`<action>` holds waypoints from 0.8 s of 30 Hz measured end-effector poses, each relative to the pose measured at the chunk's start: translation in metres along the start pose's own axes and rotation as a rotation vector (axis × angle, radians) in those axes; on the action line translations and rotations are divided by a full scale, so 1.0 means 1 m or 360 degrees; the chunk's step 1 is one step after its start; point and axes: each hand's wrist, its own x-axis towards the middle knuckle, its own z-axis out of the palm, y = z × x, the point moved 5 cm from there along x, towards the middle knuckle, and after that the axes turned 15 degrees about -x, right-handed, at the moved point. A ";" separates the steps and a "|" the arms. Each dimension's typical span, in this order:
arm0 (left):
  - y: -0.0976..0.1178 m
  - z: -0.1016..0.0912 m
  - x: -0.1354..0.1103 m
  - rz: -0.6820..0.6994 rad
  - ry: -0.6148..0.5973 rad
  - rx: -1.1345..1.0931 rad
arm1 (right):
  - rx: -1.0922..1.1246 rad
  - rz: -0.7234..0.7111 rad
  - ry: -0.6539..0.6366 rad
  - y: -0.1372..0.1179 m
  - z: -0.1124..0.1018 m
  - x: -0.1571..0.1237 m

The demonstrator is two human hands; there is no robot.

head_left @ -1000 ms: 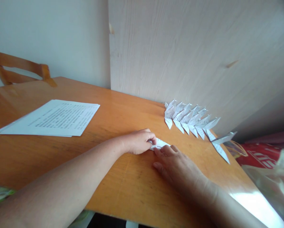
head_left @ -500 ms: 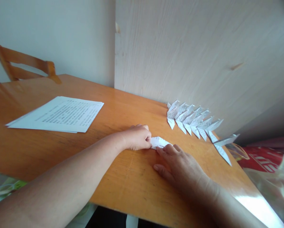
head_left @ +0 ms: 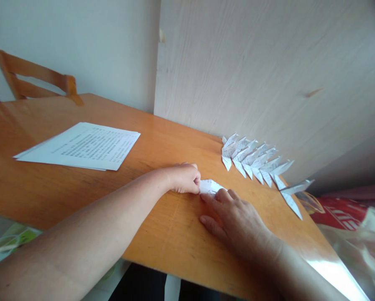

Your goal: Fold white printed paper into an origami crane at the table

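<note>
Paper strip (head_left: 208,186) runs lengthwise left to right, from the tightly curled left hand (head_left: 186,178) to the open right hand (head_left: 240,217).

From my remote seat I see an orange-brown wooden table (head_left: 162,234), its top streaked with darker grain and catching a patch of glare (head_left: 330,271) near the right edge. Toward the left I have a stack of printed sheets (head_left: 87,146), slightly out of line (too blurred for me to read). A folded paper strip (head_left: 209,187) lies mid-table, partly covered, and winged folded paper pieces (head_left: 253,156) form a slanting row beyond it, to the right.
</note>
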 end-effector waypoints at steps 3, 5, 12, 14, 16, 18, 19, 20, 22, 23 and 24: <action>-0.003 0.000 0.001 -0.0019 -0.0053 -0.0031 | -0.0023 0.0006 0.0011 -0.001 -0.001 0.000; -0.003 -0.002 0.000 -0.0012 -0.0088 -0.0080 | -0.0029 0.0006 0.0021 -0.001 -0.001 0.000; -0.004 -0.005 -0.002 0.0005 -0.0193 -0.0248 | 0.0003 -0.0016 0.0025 0.000 -0.001 0.002; -0.005 -0.005 -0.001 -0.0019 -0.0190 -0.0262 | 0.0013 -0.0022 0.0020 0.000 -0.002 0.003; -0.006 -0.005 0.000 -0.0037 -0.0181 -0.0260 | 0.0014 -0.0027 0.0009 0.000 -0.003 0.004; -0.006 -0.004 0.001 -0.0042 -0.0177 -0.0245 | 0.0013 -0.0038 -0.0011 0.000 -0.004 0.006; -0.006 -0.004 0.001 -0.0045 -0.0179 -0.0235 | 0.0012 -0.0044 -0.0023 0.000 -0.004 0.006; -0.005 -0.004 0.001 -0.0046 -0.0183 -0.0226 | 0.0011 -0.0051 -0.0036 -0.001 -0.005 0.007; -0.005 -0.004 0.002 -0.0040 -0.0189 -0.0214 | 0.0010 -0.0058 -0.0061 -0.001 -0.006 0.007; -0.004 -0.004 0.002 -0.0032 -0.0193 -0.0209 | 0.0008 -0.0060 -0.0068 -0.002 -0.006 0.007; -0.003 -0.004 0.002 -0.0023 -0.0195 -0.0206 | 0.0007 -0.0061 -0.0072 -0.002 -0.006 0.007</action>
